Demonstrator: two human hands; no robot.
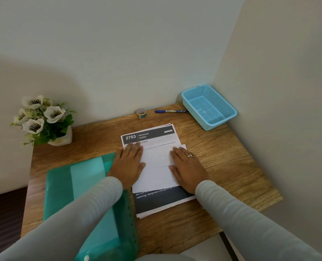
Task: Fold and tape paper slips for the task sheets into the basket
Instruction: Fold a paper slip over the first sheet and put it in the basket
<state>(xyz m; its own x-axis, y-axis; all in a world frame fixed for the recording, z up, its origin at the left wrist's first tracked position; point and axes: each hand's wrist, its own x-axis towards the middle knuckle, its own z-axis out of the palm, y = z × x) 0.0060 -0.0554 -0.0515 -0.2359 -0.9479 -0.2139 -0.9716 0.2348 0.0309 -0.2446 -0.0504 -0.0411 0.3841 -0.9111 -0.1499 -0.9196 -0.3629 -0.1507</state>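
Observation:
A stack of printed task sheets point(152, 137) with a dark header reading "2703 BEDROOM" lies in the middle of the wooden table. On top of it lies a folded white paper slip point(157, 169). My left hand point(130, 163) presses flat on the slip's left side, fingers straight. My right hand point(187, 167), wearing a ring, presses flat on its right side. A small roll of tape point(141, 113) stands at the table's back edge. The light blue mesh basket point(210, 107) sits in the back right corner and holds nothing.
A blue marker point(170, 111) lies between the tape and the basket. A green translucent plastic folder point(89, 196) covers the table's front left. A white pot of artificial white flowers point(43, 121) stands at the back left. Walls close the back and right.

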